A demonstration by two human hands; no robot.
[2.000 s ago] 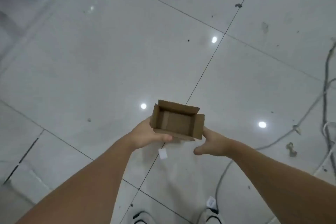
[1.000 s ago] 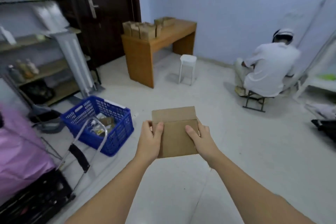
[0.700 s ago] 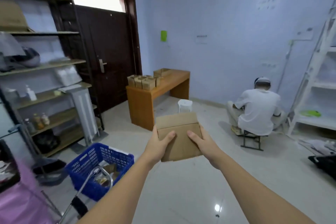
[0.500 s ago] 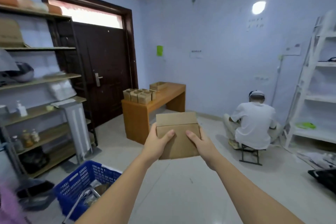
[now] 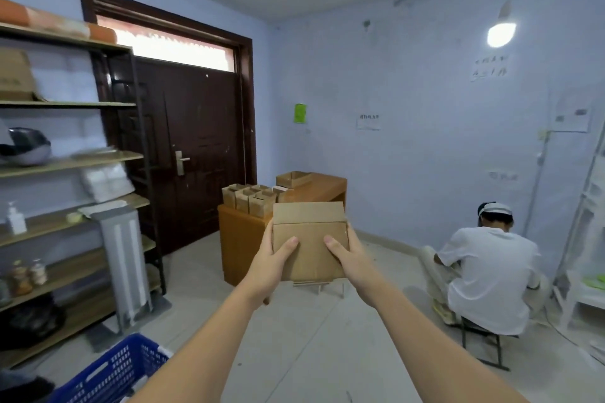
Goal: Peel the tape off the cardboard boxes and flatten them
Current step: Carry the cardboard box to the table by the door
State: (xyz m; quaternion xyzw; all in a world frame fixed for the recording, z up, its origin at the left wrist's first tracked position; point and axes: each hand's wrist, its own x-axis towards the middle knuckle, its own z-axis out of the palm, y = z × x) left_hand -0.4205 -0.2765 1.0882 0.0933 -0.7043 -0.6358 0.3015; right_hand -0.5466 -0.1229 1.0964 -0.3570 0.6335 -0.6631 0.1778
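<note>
held box: flattened cardboard box (image 5: 309,240), held up in mid-air at chest height in front of the person, broad face toward camera, one flap standing up along its top edge
left hand: left hand (image 5: 273,263) grips the box's left edge, thumb (image 5: 288,247) curled over the front face, other fingers hidden behind the cardboard
right hand: right hand (image 5: 348,258) grips the right edge the same way, thumb (image 5: 334,245) pressed on the front face, remaining fingers behind, cannot see them
arms: both forearms stretched forward from bottom of frame, bare
other boxes: cluster of small upright cardboard boxes (image 5: 250,199) at the near end of the wooden desk (image 5: 242,239), tops open; one more open box (image 5: 293,178) further back on the same desk
tape: cannot tell on any box, too small
desk position: against blue wall, just right of the dark door (image 5: 193,154), partly hidden behind the held box
basket: blue plastic basket (image 5: 113,370) on floor, lower left, near the left forearm
shelf: metal shelving unit (image 5: 65,167) along the left wall, holds bottles, a bowl, a carton, blurred
other person: seated person in white shirt (image 5: 487,278) on a low stool, back to camera, at right wall, well apart from the held box
light: lit bulb (image 5: 501,34) high on right wall
floor: pale tiles (image 5: 311,337)
</note>
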